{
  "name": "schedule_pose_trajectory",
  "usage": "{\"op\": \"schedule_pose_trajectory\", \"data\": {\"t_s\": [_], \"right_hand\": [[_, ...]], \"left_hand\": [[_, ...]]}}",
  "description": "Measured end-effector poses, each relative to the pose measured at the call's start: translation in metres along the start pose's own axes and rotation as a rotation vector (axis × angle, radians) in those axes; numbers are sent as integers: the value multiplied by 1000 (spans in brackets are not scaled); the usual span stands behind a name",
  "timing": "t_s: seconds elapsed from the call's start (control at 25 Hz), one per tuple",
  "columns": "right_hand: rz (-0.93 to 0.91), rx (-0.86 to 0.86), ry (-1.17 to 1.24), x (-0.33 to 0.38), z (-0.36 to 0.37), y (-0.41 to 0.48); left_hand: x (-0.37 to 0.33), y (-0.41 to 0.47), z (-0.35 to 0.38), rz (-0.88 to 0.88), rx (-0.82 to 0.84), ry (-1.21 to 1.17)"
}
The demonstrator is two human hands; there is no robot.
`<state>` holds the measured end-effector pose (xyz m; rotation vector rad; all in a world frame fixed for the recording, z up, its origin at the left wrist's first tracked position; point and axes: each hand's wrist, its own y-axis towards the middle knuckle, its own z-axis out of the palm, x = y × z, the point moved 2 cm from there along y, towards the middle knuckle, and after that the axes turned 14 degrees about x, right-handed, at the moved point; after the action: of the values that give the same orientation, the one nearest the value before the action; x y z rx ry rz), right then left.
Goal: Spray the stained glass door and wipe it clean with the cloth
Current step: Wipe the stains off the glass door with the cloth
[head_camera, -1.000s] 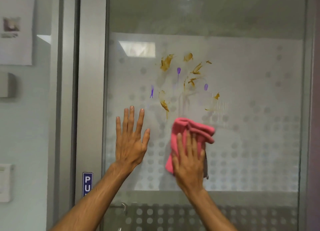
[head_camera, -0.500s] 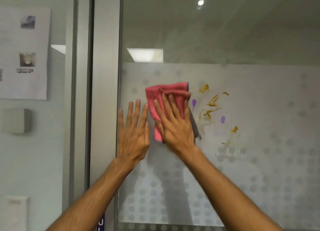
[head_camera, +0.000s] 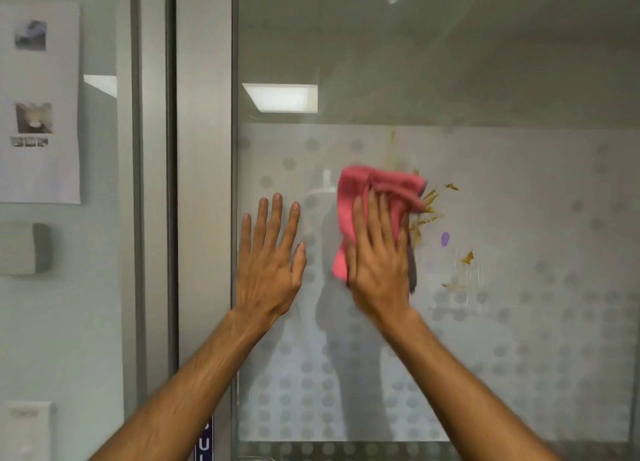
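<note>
We face a glass door [head_camera: 485, 79] set in a grey metal frame [head_camera: 204, 183]; its upper part is clear and mirrors ceiling lights, while the lower part is frosted with rows of pale dots. To the left, on the wall, hangs a paper notice [head_camera: 40, 104] with small pictures, and a blue sign [head_camera: 204, 440] peeks out low on the frame. Brown smears [head_camera: 424, 214] and a purple blot [head_camera: 445, 239] mark the frosted glass just right of our cloth [head_camera: 377, 187], which is pink, bunched and pressed against the pane. Our right hand [head_camera: 379, 263] lies flat over the cloth, fingers stretched out and close together, pushing it onto the glass. Our left hand [head_camera: 268, 263] rests bare on the glass just beside it, fingers spread, holding nothing.
</note>
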<state>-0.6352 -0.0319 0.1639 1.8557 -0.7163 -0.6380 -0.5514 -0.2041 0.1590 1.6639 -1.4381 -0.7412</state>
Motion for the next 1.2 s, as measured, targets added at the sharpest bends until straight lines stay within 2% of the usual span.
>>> {"op": "schedule_pose_trajectory", "data": {"t_s": [0.12, 0.2, 0.32, 0.48, 0.6, 0.8, 0.88, 1.0, 1.08, 1.2], "right_hand": [[-119, 126, -69, 3, 26, -83], [-262, 180, -134, -4, 28, -97], [-442, 217, -192, -21, 8, -54], [-537, 169, -265, -39, -31, 34], [-436, 113, -289, -56, -56, 89], [144, 18, -156, -62, -60, 100], [259, -67, -113, -52, -50, 76], [249, -141, -52, -45, -28, 24], [125, -74, -47, -47, -10, -23], [-109, 77, -165, -61, 5, -79]], "left_hand": [[-3, -2, 4, -11, 3, 10], [-4, -1, 6, -14, -11, 26], [-4, 0, 8, -5, -32, 37], [-12, 12, 4, -5, -73, 13], [-20, 24, -1, -6, -80, -2], [-34, 37, -6, 0, -69, -27], [-39, 37, -5, 8, -65, -28], [-45, 34, 0, 37, -49, -7], [-47, 31, 3, 38, -38, 16], [-52, 28, 6, 49, -28, 29]]}}
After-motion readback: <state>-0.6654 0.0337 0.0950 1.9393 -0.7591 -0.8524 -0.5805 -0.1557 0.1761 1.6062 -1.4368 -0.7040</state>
